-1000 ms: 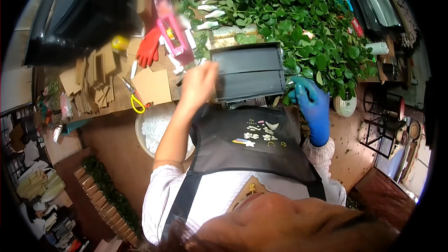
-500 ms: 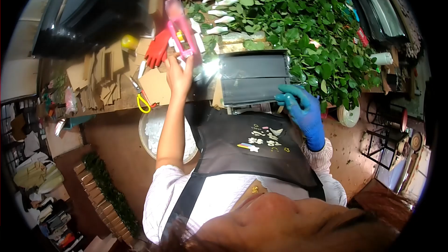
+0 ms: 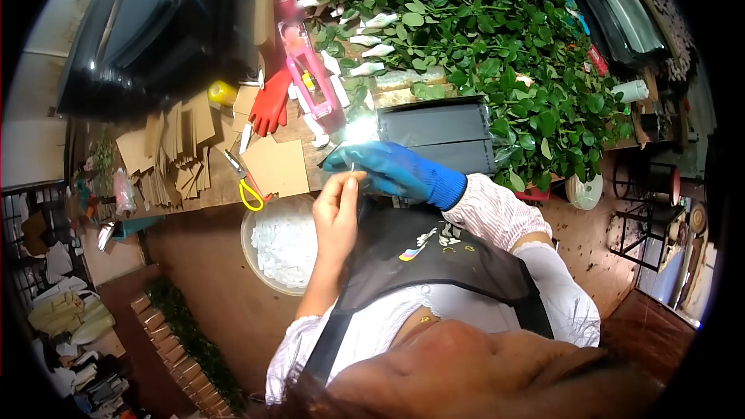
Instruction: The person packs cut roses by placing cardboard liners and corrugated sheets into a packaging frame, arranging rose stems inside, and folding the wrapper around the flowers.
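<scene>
My bare left hand (image 3: 338, 208) is closed in a pinch in front of my apron, its fingertips meeting the gloved fingers of my right hand. A tiny pale sliver shows at the fingertips, too small to name. My right hand (image 3: 400, 173), in a blue and teal work glove, reaches across to the left with its fingers drawn together; part of them is hidden. Just beyond the hands lies a dark grey rectangular box or panel (image 3: 438, 136) at the table edge. A pink frame-like holder (image 3: 310, 81) with a yellow piece inside stands past my left hand.
Leafy green stems (image 3: 497, 54) with white-wrapped heads (image 3: 366, 69) cover the table's right side. To the left are a red glove (image 3: 269, 105), yellow-handled scissors (image 3: 251, 195) and cardboard pieces (image 3: 277, 167). A tub of white scraps (image 3: 283, 248) stands below the table edge.
My left hand has come back from the pink holder toward my body and closed in a pinch. My gloved right hand has moved left to meet it. The view has shifted slightly.
</scene>
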Available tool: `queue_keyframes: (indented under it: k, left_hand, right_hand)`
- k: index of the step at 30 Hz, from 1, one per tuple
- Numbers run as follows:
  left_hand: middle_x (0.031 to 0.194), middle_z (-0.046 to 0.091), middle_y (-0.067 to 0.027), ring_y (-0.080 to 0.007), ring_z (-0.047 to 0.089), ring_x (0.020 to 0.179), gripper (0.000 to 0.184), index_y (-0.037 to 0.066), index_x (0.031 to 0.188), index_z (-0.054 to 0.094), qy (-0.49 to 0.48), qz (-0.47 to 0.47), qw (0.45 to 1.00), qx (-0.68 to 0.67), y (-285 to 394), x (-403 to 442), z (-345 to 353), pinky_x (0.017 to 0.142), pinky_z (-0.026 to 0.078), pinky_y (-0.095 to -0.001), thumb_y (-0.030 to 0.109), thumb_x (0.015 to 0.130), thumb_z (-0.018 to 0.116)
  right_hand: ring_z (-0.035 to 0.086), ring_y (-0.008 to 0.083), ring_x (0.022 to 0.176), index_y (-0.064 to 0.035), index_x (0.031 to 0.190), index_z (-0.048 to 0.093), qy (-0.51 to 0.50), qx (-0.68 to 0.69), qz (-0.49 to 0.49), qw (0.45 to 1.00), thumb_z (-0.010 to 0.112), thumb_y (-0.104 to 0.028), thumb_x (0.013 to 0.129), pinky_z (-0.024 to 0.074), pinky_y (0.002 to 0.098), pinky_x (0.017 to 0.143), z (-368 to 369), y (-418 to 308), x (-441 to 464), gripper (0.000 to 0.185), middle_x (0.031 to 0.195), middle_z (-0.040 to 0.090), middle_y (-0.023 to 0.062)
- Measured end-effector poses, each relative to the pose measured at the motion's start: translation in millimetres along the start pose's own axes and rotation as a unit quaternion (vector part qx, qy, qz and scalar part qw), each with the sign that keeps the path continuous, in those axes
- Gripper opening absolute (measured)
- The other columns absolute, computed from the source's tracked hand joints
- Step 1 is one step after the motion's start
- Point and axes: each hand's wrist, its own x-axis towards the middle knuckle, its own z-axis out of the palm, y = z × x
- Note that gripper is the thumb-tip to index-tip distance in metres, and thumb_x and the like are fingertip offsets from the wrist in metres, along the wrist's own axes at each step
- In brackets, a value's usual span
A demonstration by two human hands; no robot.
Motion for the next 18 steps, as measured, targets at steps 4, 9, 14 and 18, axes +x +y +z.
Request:
queue_keyframes:
  k: [4,9,14,18]
  left_hand:
    - [0.08,0.067,-0.0011,-0.0028,0.04,0.053,0.041,0.002,0.119,0.068,-0.058,-0.065,0.991,-0.103,-79,38,-46,0.048,0.029,-0.0196,0.034,0.102,0.048]
    - [0.084,0.069,-0.0025,-0.0045,0.042,0.052,0.05,0.002,0.112,0.069,-0.107,-0.216,0.969,-0.049,-88,140,-44,0.047,0.032,-0.0211,0.048,0.097,0.062]
    - [0.08,0.072,-0.0041,-0.0079,0.051,0.057,0.021,0.002,0.096,0.072,-0.127,-0.142,0.982,-0.019,-191,191,-40,0.055,0.042,-0.0231,0.022,0.095,0.067]
    - [0.08,0.072,-0.0033,-0.0093,0.058,0.064,0.02,0.001,0.099,0.076,-0.091,-0.115,0.988,0.053,-114,160,-18,0.062,0.047,-0.024,0.02,0.096,0.067]
  right_hand:
    - [0.068,0.0308,0.085,-0.0079,0.102,0.068,0.014,-0.131,0.102,0.986,0.056,-0.028,0.097,0.0531,0.0406,0.077,11,-22,2,0.024,0.094,0.069,0.0158]
    - [0.066,0.0404,0.076,-0.0116,0.093,0.066,-0.043,-0.341,0.106,0.933,0.057,-0.034,0.092,0.0528,0.05,0.072,25,-9,-16,0.025,0.084,0.068,0.0198]
    - [0.067,0.0391,0.081,-0.0115,0.094,0.066,-0.019,-0.371,0.139,0.918,0.057,-0.034,0.093,0.0528,0.0489,0.073,23,6,0,0.024,0.089,0.068,0.0178]
    - [0.067,0.0365,0.084,-0.0108,0.097,0.066,-0.009,-0.291,0.02,0.957,0.057,-0.032,0.094,0.053,0.0456,0.076,12,5,-24,0.023,0.095,0.069,0.0152]
